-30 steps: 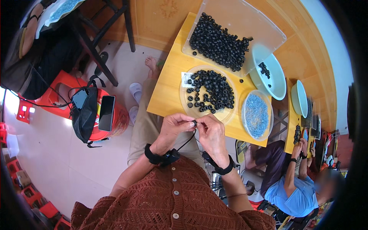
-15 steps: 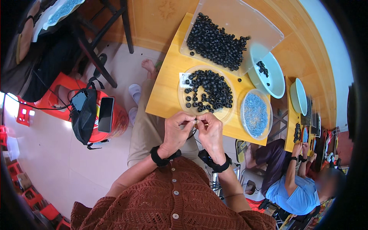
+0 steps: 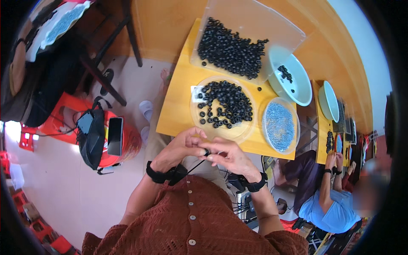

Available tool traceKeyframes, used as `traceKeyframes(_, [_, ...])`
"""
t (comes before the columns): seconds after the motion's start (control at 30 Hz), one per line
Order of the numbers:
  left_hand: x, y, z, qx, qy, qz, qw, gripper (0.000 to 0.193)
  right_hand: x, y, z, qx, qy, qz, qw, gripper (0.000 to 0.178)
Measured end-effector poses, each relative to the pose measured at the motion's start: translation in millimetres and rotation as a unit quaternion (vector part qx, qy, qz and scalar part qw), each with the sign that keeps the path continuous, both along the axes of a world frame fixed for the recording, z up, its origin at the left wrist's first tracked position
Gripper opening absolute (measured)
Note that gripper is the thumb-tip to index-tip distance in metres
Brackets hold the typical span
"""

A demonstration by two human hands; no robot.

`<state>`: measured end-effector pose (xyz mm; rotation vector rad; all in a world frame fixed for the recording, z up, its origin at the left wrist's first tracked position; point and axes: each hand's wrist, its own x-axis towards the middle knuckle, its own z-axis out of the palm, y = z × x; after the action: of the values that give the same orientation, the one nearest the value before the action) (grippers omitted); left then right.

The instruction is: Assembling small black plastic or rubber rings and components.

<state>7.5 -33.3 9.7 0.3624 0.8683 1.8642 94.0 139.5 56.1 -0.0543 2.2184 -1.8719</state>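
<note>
In front of my chest, just off the near edge of the yellow table, my left hand and my right hand meet at the fingertips. Between them is a small round black plastic piece, pinched by both thumbs and forefingers and partly hidden by them. Beyond my hands a shallow clear round tray holds many black ring-shaped pieces. To its right stands a clear oval dish of tiny pale-blue pieces.
A clear plastic bin of black pieces tilts at the table's back, beside a mint-green basin. At left, a phone and black bag lie on red stools. Co-workers sit at the right and upper left.
My hands have moved slightly down and spread, the left one turning sideways. A black piece now shows between the fingertips. The view has shifted a little.
</note>
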Motion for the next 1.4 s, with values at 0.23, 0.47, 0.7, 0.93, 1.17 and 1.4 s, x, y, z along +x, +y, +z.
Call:
traceKeyframes(0.23, [1,-6,-14,0.025,-0.047,-0.065,0.996,0.038,3,-6,4,0.092,0.041,0.074,0.992,0.021])
traceKeyframes(0.47, [3,-5,-18,0.025,-0.105,-0.088,0.990,0.037,10,-16,-1,0.131,0.119,0.037,0.983,0.021])
traceKeyframes(0.7, [11,7,6,-0.087,-0.011,0.058,0.994,0.024,16,-22,-7,0.270,0.159,-0.062,0.948,0.026])
traceKeyframes(0.93, [40,38,2,-0.125,0.095,0.182,0.971,0.026,25,-41,-31,0.296,0.155,-0.056,0.941,0.018])
traceKeyframes(1.17, [47,39,-2,-0.130,0.050,0.223,0.965,0.031,29,-49,-34,0.311,0.188,-0.072,0.929,0.012])
traceKeyframes(1.4, [40,35,-3,-0.125,0.040,0.278,0.951,0.022,18,-17,-29,0.274,0.165,-0.142,0.937,0.018])
